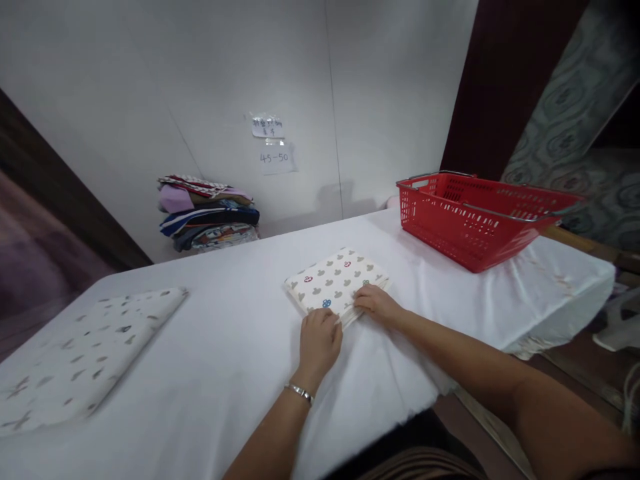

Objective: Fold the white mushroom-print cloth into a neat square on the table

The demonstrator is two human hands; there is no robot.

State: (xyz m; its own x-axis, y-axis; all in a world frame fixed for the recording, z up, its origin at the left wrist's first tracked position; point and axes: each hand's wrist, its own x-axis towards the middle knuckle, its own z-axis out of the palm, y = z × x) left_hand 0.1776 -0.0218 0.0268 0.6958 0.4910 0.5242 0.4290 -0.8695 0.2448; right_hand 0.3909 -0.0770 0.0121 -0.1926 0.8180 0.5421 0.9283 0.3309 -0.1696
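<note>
A folded cream cloth [333, 277] printed with grey mushroom-like shapes and a few red, blue and green motifs lies flat on the white-covered table [240, 347]. At its near corner my left hand [320, 337], with a silver bracelet at the wrist, has its fingers curled over the edge. On the near right edge, my right hand [376, 303] pinches the folded layers, thumb side partly hidden. Both hands are closed on this cloth, a short gap apart.
A larger folded white cloth with dark prints [95, 353] lies at the left. The red plastic basket [450, 227] stands at the back right. Beyond the far edge is a stack of folded fabrics [210, 217]; paper signs [274, 158] hang on the wall.
</note>
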